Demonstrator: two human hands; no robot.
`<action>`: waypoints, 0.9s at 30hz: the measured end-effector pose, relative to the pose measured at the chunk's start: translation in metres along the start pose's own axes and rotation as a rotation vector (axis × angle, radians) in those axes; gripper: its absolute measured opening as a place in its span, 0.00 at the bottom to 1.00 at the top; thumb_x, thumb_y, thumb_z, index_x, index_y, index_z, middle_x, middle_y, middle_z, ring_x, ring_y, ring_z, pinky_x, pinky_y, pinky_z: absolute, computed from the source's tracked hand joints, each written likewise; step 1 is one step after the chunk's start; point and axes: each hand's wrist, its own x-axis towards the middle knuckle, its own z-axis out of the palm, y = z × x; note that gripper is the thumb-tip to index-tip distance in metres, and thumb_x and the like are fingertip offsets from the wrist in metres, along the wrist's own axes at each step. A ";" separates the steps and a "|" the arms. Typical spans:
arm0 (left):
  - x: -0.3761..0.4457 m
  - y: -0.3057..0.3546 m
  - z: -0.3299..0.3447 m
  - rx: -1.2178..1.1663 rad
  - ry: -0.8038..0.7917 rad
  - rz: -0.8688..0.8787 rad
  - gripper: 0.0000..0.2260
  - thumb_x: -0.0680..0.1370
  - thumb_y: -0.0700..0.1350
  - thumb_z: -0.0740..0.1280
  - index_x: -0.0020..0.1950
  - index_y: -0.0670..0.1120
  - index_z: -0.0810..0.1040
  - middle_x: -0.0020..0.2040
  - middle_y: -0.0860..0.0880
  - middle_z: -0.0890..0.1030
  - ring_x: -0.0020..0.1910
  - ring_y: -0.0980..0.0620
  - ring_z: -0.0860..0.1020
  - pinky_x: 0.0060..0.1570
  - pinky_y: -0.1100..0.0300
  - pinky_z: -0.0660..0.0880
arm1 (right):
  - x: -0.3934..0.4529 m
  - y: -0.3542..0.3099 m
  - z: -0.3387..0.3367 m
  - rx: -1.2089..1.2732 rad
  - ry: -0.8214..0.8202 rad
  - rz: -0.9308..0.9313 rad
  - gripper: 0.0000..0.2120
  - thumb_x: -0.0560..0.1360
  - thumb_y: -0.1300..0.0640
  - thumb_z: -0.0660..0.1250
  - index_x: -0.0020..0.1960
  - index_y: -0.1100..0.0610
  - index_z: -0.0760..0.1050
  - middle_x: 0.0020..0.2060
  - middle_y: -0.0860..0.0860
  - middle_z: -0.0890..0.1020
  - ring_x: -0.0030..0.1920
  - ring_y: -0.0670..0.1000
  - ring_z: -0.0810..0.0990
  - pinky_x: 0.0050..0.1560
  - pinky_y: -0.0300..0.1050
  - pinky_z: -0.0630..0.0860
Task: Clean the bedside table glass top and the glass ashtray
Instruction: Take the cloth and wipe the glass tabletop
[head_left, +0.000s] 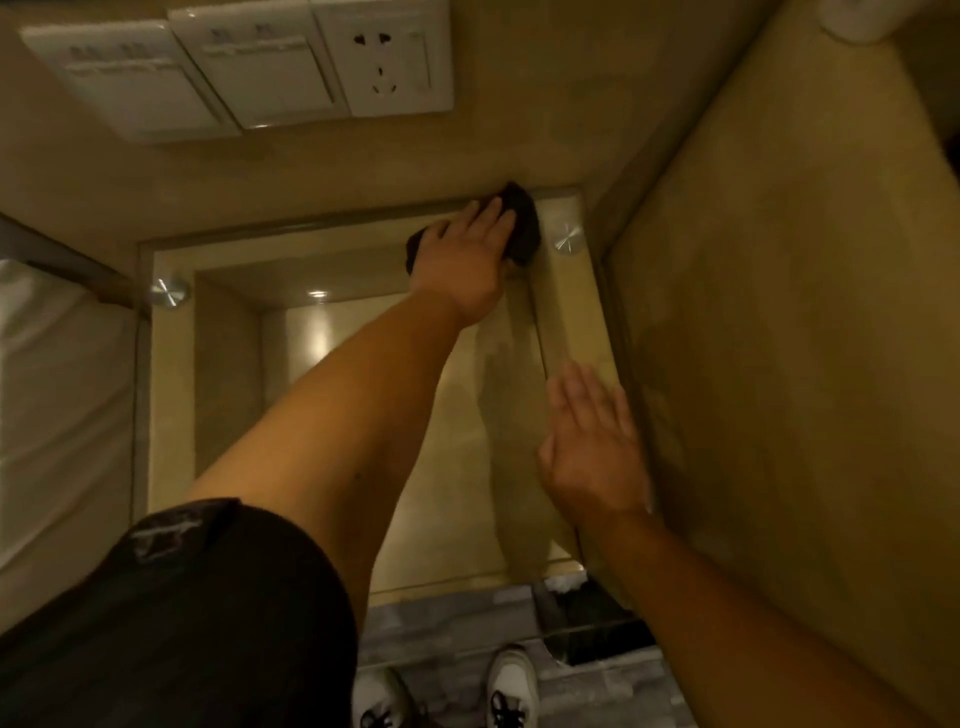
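Note:
The bedside table's glass top (363, 260) lies below me, held by round metal studs at its far corners. My left hand (467, 254) reaches to the far right corner and presses a dark cloth (524, 228) flat on the glass with spread fingers. My right hand (592, 441) hovers flat and open over the right edge of the glass, holding nothing. No ashtray is in view.
A beige wall (779, 312) runs along the right side of the table. White switches and a socket (384, 57) sit on the wall behind it. A white bed (57, 389) edges the left side. My shoes (511, 686) stand on grey floor below.

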 end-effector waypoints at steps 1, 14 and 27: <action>-0.005 0.000 -0.001 -0.006 -0.008 0.029 0.25 0.82 0.51 0.54 0.78 0.51 0.51 0.79 0.51 0.51 0.77 0.50 0.50 0.71 0.47 0.52 | -0.001 0.000 0.000 0.005 0.005 0.007 0.28 0.75 0.50 0.50 0.73 0.60 0.63 0.73 0.57 0.64 0.75 0.56 0.59 0.73 0.55 0.49; -0.215 0.041 0.045 -0.067 -0.023 0.194 0.24 0.78 0.50 0.60 0.75 0.52 0.63 0.76 0.50 0.64 0.74 0.48 0.61 0.68 0.49 0.58 | -0.004 0.000 -0.008 0.241 0.072 0.049 0.27 0.78 0.51 0.46 0.70 0.63 0.66 0.71 0.60 0.68 0.73 0.57 0.63 0.73 0.46 0.47; -0.347 0.081 0.071 -0.099 -0.161 0.192 0.27 0.79 0.50 0.61 0.77 0.52 0.57 0.78 0.51 0.56 0.77 0.48 0.53 0.72 0.46 0.53 | -0.126 -0.010 -0.010 0.200 -0.108 -0.057 0.29 0.78 0.46 0.46 0.72 0.60 0.65 0.73 0.57 0.66 0.74 0.56 0.60 0.74 0.53 0.51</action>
